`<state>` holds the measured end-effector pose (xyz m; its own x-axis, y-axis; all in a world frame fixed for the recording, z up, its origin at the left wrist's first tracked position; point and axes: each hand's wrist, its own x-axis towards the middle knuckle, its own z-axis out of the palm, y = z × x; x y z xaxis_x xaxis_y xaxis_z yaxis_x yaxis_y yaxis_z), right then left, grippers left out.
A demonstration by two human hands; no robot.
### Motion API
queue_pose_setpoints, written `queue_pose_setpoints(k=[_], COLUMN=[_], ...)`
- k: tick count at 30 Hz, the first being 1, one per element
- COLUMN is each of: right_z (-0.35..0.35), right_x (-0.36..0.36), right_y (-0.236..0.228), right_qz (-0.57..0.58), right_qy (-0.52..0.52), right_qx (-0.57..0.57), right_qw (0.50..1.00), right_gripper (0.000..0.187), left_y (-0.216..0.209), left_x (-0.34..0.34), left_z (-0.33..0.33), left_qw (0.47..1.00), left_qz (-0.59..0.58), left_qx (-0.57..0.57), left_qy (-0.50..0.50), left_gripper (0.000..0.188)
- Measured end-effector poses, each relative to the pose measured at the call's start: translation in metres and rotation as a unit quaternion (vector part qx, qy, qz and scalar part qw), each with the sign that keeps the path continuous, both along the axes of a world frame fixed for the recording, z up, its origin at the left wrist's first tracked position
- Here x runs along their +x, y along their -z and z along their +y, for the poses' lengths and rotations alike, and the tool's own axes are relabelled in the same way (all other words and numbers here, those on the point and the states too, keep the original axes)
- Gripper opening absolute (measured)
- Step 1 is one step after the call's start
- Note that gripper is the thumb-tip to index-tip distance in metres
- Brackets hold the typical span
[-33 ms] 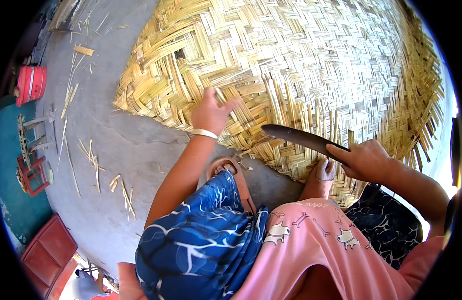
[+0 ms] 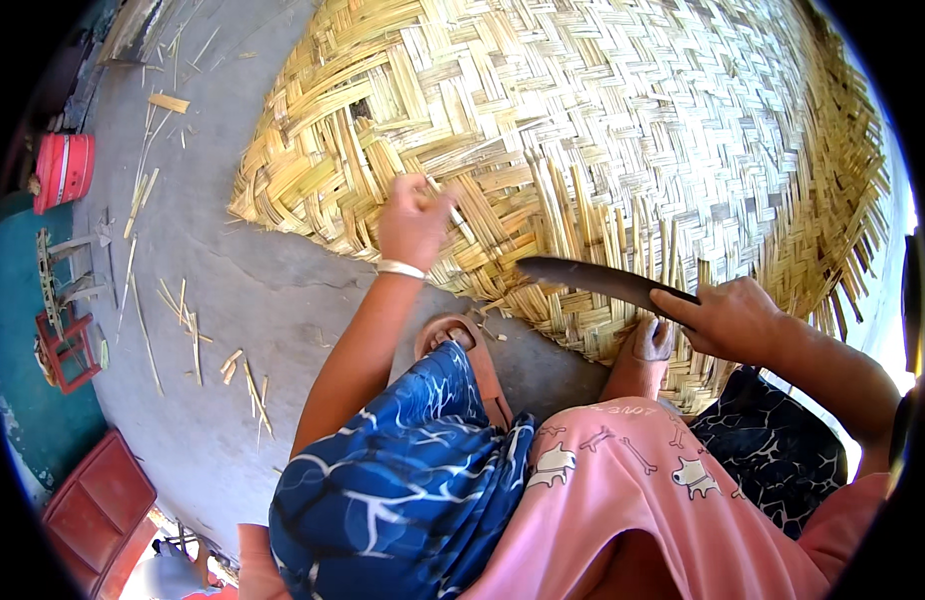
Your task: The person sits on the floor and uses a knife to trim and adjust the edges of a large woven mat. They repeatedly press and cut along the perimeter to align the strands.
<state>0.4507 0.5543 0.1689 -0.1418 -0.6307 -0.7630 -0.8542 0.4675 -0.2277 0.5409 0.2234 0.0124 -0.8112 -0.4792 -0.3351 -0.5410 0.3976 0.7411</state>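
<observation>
A large woven mat of pale, flat split strips, bamboo-like, lies before me with loose strip ends standing up along its near edge. At that edge, my left hand is bent over the weave, its fingers curled on a pale strip; slight blur softens the fingertips. A white band circles the left wrist. My right hand grips the handle end of a long knife with a dark, curved blade. The blade points left, over the mat's near edge and its upright strip ends. My fingers hide most of the handle.
My bare foot rests on the mat's near edge, close below the knife. The other foot wears a brown sandal on the grey floor. Cut slivers lie scattered at left, near a red container and a red chair.
My left hand has shifted slightly left, and its fingers have drawn closer together. The knife tip has moved a little left and up. The mat lies as before.
</observation>
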Motion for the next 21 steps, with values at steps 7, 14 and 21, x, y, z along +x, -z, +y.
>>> queue_pose_setpoints(k=[7, 14, 21], right_z=[-0.064, -0.167, -0.185], right_x=[0.028, 0.058, 0.015], right_y=[0.044, 0.025, 0.065], right_qz=[-0.032, -0.055, 0.134], right_qy=[-0.119, -0.074, 0.013], right_qx=[-0.270, -0.482, -0.189], right_qw=[0.955, 0.871, 0.973], right_gripper=[0.059, 0.060, 0.057], left_y=[-0.009, 0.042, 0.032], left_x=[0.099, 0.181, 0.151], left_z=[-0.031, 0.011, 0.021], left_qw=[0.906, 0.849, 0.885], left_qz=[0.187, 0.114, 0.128], left_qx=[0.129, 0.167, 0.207], left_qy=[-0.358, -0.489, -0.397], left_gripper=[0.041, 0.032, 0.028])
